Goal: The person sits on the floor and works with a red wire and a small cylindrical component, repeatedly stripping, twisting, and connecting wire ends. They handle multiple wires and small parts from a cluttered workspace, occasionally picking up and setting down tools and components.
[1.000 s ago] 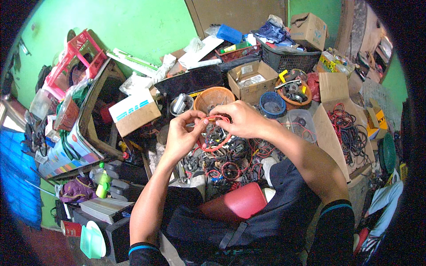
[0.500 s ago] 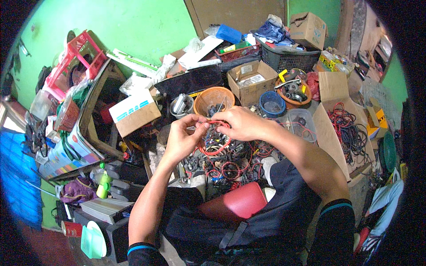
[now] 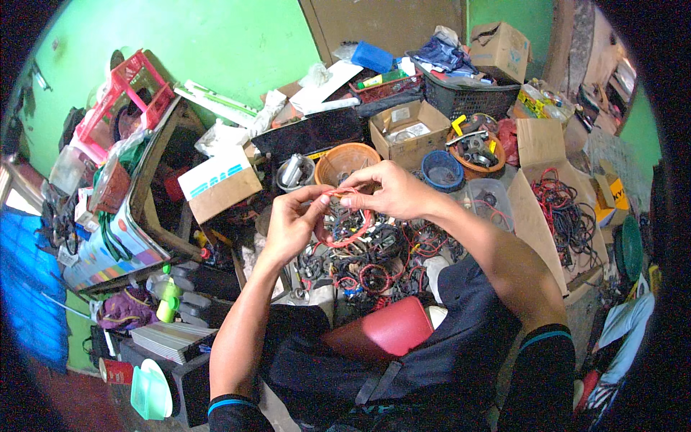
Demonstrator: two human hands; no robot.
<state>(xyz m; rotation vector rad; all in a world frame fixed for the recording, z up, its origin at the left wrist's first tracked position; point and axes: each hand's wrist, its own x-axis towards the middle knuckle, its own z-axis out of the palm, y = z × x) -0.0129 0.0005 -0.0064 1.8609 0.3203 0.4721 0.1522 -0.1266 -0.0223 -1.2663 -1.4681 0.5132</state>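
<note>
A coiled red cable hangs in a loop from my fingers, above a tangled heap of wires. My left hand pinches the cable at the top of the loop between thumb and forefinger. Close beside it, my right hand grips the same cable, fingers curled and thumb pressed underneath. The fingertips of both hands nearly meet. Behind them stands an orange basin with thin items inside. A red flat-topped object lies between me and the heap.
At the right, an open cardboard box holds black and red cables. A blue basket, a small cardboard box and an orange tub of parts stand beyond the heap. A wooden-framed cabinet is at the left.
My right hand has lifted and turned slightly, so its thumb shows under the cable. My left hand has shifted only a little. The red cable stays held between both hands.
</note>
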